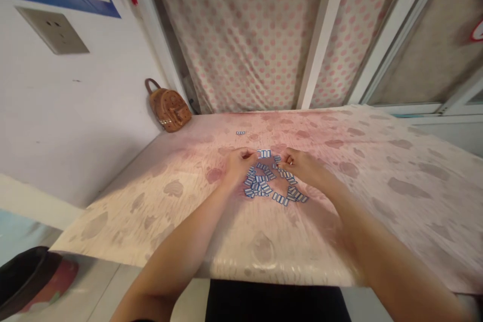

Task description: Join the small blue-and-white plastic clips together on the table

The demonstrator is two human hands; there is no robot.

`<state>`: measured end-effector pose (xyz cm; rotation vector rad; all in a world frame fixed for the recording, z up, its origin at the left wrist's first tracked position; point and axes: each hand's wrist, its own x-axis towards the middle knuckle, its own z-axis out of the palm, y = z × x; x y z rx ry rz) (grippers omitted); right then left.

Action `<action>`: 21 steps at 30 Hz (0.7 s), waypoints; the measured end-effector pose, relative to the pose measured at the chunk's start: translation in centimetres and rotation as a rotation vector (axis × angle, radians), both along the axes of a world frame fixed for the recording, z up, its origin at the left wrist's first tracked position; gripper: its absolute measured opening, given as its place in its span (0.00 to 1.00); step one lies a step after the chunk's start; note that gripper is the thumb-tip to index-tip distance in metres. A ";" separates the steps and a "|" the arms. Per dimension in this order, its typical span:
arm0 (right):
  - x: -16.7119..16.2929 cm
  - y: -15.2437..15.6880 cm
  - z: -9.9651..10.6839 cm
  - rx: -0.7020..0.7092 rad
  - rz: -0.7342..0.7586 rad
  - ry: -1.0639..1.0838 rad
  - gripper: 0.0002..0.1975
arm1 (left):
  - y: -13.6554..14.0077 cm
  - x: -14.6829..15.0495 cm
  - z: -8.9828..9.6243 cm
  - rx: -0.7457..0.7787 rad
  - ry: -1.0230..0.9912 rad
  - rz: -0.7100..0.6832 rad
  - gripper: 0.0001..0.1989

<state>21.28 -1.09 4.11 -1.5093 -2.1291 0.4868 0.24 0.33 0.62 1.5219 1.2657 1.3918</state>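
Observation:
A loose pile of small blue-and-white striped pieces lies on the patterned tablecloth, some overlapping. At the pile's far side, my left hand is closed in a pinch at the left end of one striped piece. My right hand has its fingers curled together across from it, close to another small striped piece. Whether those fingertips grip that piece is too small to make out. Farther off, beyond the hands, a single striped piece lies apart from the pile.
A small brown backpack-shaped bag leans by the wall at the table's back left corner. The tablecloth reaches back to a dotted curtain and white frames. Below the left edge, a dark-rimmed bin stands on the floor.

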 end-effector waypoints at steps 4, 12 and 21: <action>1.2 -1.2 1.8 -0.241 0.064 -0.357 0.04 | 0.6 -0.6 -0.2 -0.002 0.038 0.036 0.05; -0.2 -3.3 2.1 -0.255 0.234 -0.472 0.04 | 0.2 -0.3 0.3 -0.005 0.035 0.020 0.04; 1.1 -0.6 0.1 -0.133 0.190 -0.136 0.11 | 0.6 -0.6 -0.3 0.007 0.033 0.023 0.06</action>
